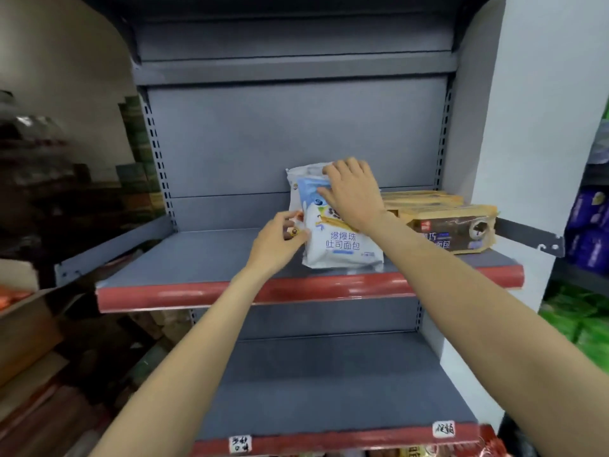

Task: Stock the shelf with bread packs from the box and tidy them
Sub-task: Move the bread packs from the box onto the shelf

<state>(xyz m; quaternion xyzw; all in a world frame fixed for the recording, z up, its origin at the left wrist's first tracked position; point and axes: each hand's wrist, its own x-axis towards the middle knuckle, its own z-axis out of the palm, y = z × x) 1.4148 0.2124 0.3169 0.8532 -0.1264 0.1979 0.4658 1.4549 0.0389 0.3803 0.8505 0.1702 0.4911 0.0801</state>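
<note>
Lower shelf (329, 390): nearest the viewer, a grey deck with a red front strip that carries two handwritten tags.

Cardboard box (23, 328): at the left edge, partly in view; its contents are too blurred to name.

Middle shelf (211, 258): a grey deck with a red lip, and the level being stocked.

Left hand (276, 242): fingers curled, pinching the left edge of the pack low down, just above the deck.

White-and-blue toast bread pack (339, 239): stands on its bottom edge near the front of the middle shelf, leaning back a little, label facing out.

Right hand (354, 192): laid over the pack's upper right corner, fingers bent over the top edge, holding it up.

Brown bread packs (451, 225): lying flat in a low pile just right of the white pack, close to it; whether they touch is hidden by the forearm.

Back panel (296, 136): bare grey metal under the upper shelf.

Step in hand: the pack appears to be set down and now being squared up, placing turning into tidying.

Next move: likely to ease it back and snug beside the brown pile, label forward, then let go gently so the soft bag does not topple, and return to the box for another.
</note>
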